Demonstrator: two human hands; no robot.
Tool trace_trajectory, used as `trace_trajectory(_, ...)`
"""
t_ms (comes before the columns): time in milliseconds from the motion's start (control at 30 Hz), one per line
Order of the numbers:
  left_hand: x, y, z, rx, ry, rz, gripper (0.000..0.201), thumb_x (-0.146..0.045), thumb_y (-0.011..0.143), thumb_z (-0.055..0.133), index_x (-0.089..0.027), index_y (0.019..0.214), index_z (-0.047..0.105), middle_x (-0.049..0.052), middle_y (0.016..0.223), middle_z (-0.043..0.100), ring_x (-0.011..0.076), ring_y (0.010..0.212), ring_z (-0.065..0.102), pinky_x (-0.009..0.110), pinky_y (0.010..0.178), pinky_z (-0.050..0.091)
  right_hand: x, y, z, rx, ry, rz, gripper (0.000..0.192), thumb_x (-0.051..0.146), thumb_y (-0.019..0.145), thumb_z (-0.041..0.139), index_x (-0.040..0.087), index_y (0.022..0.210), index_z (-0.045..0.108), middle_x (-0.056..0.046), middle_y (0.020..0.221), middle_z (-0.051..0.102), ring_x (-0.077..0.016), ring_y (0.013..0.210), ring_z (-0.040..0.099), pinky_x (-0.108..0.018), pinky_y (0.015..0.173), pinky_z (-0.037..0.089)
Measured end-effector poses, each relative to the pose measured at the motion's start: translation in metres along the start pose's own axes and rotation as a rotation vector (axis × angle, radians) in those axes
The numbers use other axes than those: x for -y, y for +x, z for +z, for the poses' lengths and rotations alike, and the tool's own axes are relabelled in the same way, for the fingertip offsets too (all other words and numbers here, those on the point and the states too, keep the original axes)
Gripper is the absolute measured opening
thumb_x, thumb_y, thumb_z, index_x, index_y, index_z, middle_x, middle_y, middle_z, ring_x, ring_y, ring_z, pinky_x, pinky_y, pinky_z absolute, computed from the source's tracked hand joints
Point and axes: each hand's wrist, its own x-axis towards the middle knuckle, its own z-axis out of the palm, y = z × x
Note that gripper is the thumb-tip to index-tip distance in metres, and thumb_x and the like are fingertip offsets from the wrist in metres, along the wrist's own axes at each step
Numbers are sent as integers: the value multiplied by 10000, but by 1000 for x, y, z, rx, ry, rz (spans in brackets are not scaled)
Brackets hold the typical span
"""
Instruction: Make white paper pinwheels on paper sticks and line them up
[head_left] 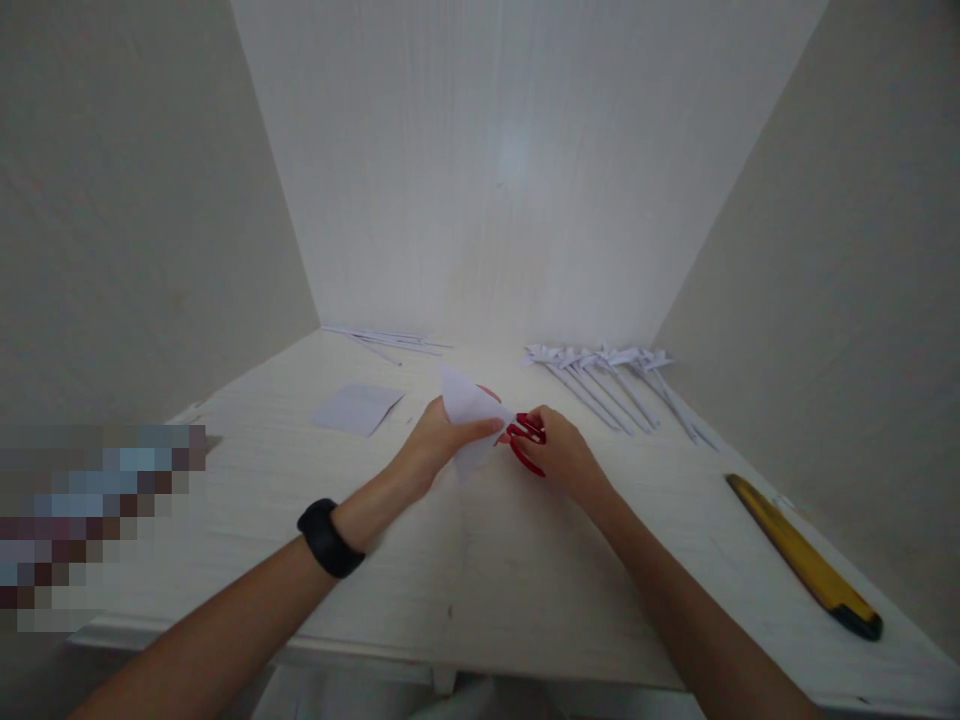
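- Head view: both forearms reach forward over a pale wooden tabletop set into a corner between light walls.
- The left hand is closed on a folded piece of white paper, thumb on the near face and fingers behind it, holding it tilted up off the tabletop with a point toward the top.
- A black band sits on the left wrist.
- The right hand is closed around the handles of red scissors, fingers through the loops.
- The scissors meet the right edge of the paper; the blades are hidden behind the sheet, so whether they are parted or together cannot be told.
- Paper and scissors sit between the two hands, above the middle of the tabletop.
- A flat white sheet lies on the tabletop just left of the left hand.
- Thin white paper strips lie at the back left, near the wall.
- A row of white paper pinwheels on sticks lies at the back right, sticks angled toward the near right.
- A yellow utility knife with a black end lies well apart along the right edge.
- A blurred patch covers the near left edge.
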Motion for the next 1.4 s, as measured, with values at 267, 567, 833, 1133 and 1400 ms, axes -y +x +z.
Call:
trace_trajectory(267,8,5,-3,35,87,7,335,-265,635,783,-148,897,610,23,769,702,154,624,643,262,610,492,-10,0,15,-47,-157,-76,89,187,777,632,124,837,653,-121,896,606,-232,874,545,-349,787,423)
trace_trajectory(567,18,13,-8,43,302,71,348,-300,722,679,-151,985,506,21,813,625,154,618,609,282,581,485,3,6,8,-111,120,-151,243,223,902,414,176,890,652,-103,980,640,-201,935,591,-351,837,466)
trace_trajectory(833,28,20,-12,7,561,198,399,-356,719,689,-181,1003,469,42,953,595,209,897,596,330,785,484,4,11,16,71,685,-131,224,409,718,601,189,672,599,-6,656,606,-148,628,559,-273,618,438)
trace_trajectory(1133,40,18,-16,62,708,276,881,-244,627,768,-215,1327,234,103,1187,454,149,758,569,304,655,485,1,9,16,-123,633,-24,327,444,704,613,212,568,428,64,495,404,-96,463,364,-232,461,264)
trace_trajectory(1400,37,24,-20,156,503,278,534,-289,724,708,-221,1197,470,84,1175,536,236,1055,560,412,920,459,6,7,11,-196,536,-50,378,441,715,606,222,542,351,75,496,327,-104,492,319,-248,492,228)
